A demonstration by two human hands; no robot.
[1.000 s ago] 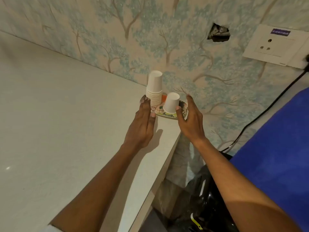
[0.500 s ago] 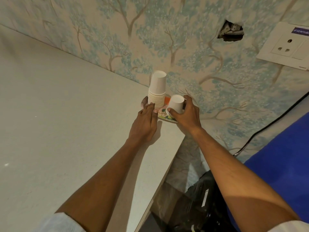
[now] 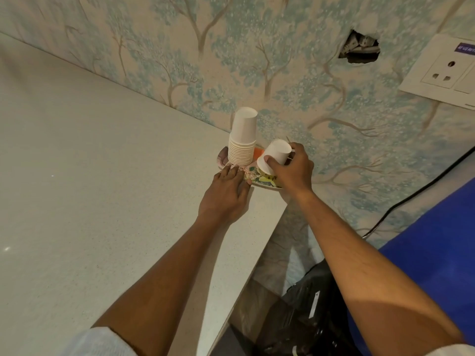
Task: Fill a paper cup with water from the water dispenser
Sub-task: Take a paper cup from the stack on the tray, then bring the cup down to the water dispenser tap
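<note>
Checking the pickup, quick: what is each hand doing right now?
Left hand: open, flat at the plate edge.
Right hand: closed on the single paper cup.

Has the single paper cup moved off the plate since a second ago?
Yes. The right hand has tilted the single cup up off the plate, away from the cup stack.

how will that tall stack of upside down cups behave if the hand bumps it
The cup stack is tall and narrow on a small plate, so probably tips easily. Thin paper suggests it is very light. The left hand rests near its base.
</note>
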